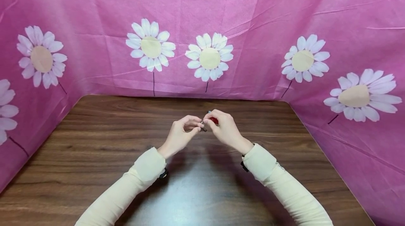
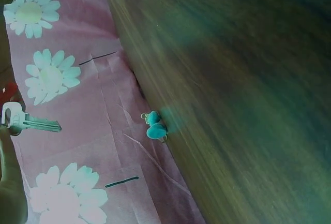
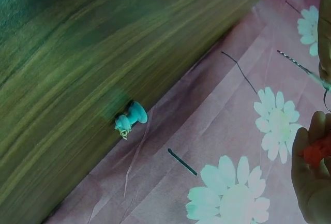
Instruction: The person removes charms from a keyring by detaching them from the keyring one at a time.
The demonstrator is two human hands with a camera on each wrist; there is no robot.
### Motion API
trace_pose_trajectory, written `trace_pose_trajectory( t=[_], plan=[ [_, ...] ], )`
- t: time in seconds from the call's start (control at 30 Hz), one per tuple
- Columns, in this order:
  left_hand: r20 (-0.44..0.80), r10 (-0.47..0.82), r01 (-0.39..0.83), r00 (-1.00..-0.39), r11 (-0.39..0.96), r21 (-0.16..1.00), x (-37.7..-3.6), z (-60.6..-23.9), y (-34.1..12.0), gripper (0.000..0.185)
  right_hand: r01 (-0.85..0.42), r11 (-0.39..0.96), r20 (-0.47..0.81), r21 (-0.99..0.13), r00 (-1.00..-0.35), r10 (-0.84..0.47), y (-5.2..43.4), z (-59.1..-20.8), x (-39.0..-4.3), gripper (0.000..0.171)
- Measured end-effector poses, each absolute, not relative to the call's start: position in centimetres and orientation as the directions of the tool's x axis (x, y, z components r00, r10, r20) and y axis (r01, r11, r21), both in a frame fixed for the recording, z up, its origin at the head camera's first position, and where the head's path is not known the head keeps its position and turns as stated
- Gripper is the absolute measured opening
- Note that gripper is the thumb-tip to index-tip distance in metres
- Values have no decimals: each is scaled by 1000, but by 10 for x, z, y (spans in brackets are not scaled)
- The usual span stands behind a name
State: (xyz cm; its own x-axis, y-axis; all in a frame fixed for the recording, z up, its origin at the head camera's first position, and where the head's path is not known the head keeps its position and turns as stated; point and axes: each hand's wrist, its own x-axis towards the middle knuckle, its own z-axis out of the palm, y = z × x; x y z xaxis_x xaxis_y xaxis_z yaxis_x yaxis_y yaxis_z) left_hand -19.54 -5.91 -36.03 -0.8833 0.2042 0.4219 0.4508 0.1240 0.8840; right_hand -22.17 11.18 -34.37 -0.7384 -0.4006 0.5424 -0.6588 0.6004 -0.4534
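Note:
Both hands meet above the middle of the wooden table (image 1: 95, 155). My left hand (image 1: 197, 125) pinches a small silver key (image 1: 203, 126) by its head; the left wrist view shows the key (image 2: 31, 123) with its blade pointing away from the fingers (image 2: 10, 182). With curled fingers, my right hand (image 1: 209, 122) holds a small red piece (image 1: 215, 120) right against the key. In the right wrist view the red piece (image 3: 316, 151) sits between the fingers (image 3: 310, 182), and the key blade (image 3: 300, 66) crosses the upper right, with a thin ring just below it.
A small teal figurine (image 2: 154, 125) with a little ring lies at the table's far edge by the cloth, also seen as the teal figurine (image 3: 129, 118). Pink cloth with white daisies (image 1: 209, 57) walls the table at the back and on both sides.

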Motion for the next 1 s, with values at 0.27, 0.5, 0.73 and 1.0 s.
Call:
trace_pose_trajectory(
  t=[0.27, 0.5, 0.73, 1.0],
  plan=[
    [433, 205, 457, -878, 85, 886, -203, -373, -57, 19, -645, 573, 538, -506, -755, -376, 111, -343, -220, 5],
    [476, 197, 498, -857, 77, 864, -208, -378, -58, 18, -690, 548, 573, -474, -713, -403, 111, -345, -221, 4],
    [428, 192, 452, -883, 106, 886, -207, -373, -58, 20, -803, 497, 670, -330, -570, -476, 113, -349, -221, 3],
    [393, 197, 420, -898, 119, 900, -190, -350, -57, 21, -825, 452, 692, -340, -545, -473, 113, -353, -219, 5]
  ],
)
